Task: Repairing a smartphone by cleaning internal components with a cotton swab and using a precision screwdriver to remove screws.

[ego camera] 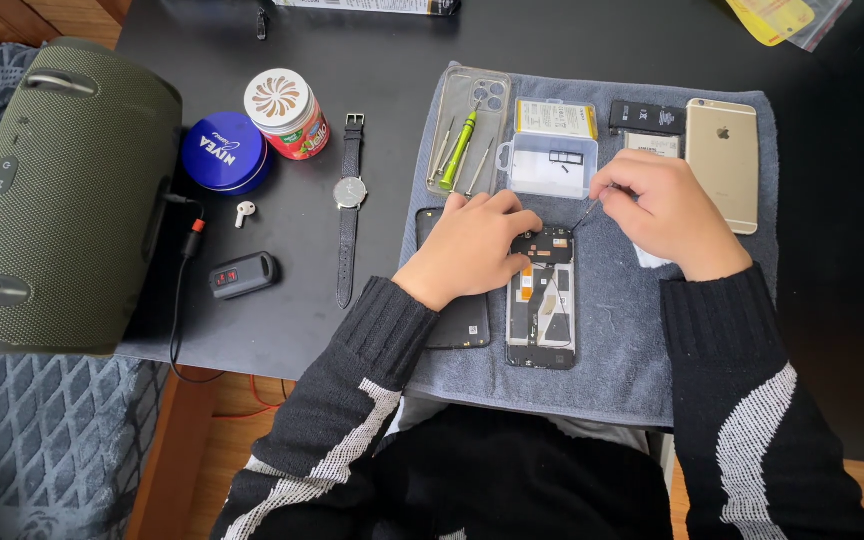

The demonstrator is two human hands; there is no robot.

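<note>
Nearest, an opened phone [542,300] lies on a grey towel [612,370] on the counter [352,40]. Left hand [472,245] presses its top end, fingers curled on it. Right hand [667,210] pinches a thin tool [584,213], tip at the phone's upper corner, seemingly working a small part. Steady, fine tip control matters. Beyond sit a clear box [550,165] and a green screwdriver [458,150].

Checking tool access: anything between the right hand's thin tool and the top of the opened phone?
Nothing visible. The right hand holds the thin tool with its tip at the opened phone's top edge; the left hand rests beside it, not across.
</note>
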